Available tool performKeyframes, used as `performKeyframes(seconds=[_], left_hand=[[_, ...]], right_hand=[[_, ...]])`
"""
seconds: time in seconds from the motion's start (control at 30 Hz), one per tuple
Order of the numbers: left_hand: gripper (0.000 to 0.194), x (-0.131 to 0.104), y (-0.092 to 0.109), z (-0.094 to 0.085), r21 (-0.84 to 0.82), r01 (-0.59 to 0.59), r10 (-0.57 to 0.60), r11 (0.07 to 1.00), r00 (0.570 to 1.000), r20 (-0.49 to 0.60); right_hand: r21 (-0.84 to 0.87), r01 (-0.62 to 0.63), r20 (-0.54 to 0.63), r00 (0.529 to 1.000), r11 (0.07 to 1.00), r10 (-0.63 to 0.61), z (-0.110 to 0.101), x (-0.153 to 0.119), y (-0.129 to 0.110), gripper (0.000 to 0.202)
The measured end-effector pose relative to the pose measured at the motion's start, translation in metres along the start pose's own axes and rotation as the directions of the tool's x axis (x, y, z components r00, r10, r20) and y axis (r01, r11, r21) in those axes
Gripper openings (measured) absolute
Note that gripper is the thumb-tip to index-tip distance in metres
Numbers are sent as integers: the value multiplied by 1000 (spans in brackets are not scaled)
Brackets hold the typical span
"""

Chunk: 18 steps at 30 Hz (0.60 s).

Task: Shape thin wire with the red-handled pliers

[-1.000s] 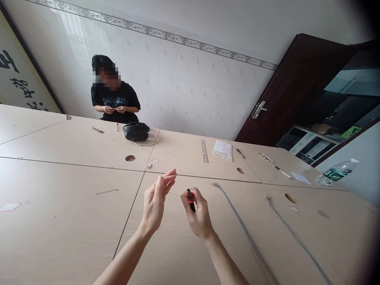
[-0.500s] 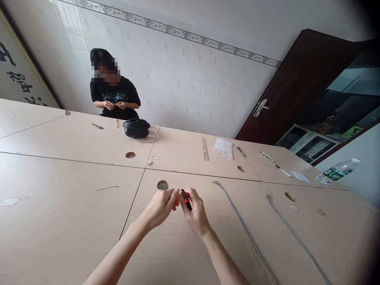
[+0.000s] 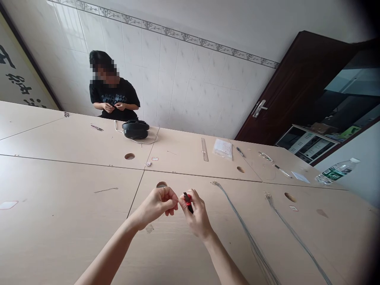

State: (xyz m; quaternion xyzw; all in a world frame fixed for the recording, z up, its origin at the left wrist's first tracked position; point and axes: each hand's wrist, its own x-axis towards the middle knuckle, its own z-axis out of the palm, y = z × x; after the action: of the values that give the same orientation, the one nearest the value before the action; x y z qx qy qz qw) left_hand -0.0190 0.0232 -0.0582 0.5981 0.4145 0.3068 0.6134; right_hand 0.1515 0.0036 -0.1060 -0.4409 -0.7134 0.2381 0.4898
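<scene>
Red-and-black hand tool (image 3: pixel 188 203): I count one, over the bench (image 3: pixel 74 225) in the right hand (image 3: pixel 198 215), whose fingers are wrapped around it. Just beside it, the left hand (image 3: pixel 157 204) has its fingers pinched together; from my end I cannot tell what sits between them. To the right of both hands I count two bundles of grey cords (image 3: pixel 235 211), lying apart on the bench. Farther across I make out one ruler (image 3: pixel 204 149), one black object (image 3: pixel 135 129) and one person (image 3: pixel 115 95). For containers, I have one clear bottle (image 3: pixel 337 171) with a green label and one plastic packet (image 3: pixel 222 149); the contents of both are unclear to me.
</scene>
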Motion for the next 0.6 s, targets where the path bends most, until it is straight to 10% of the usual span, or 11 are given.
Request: performKeyframes(seconds=[0.6], left_hand=[[12, -7, 7, -9, -36, 4, -2, 999, 998, 60]], right_hand=[[17, 59, 19, 998, 998, -59, -1, 0, -7, 11]])
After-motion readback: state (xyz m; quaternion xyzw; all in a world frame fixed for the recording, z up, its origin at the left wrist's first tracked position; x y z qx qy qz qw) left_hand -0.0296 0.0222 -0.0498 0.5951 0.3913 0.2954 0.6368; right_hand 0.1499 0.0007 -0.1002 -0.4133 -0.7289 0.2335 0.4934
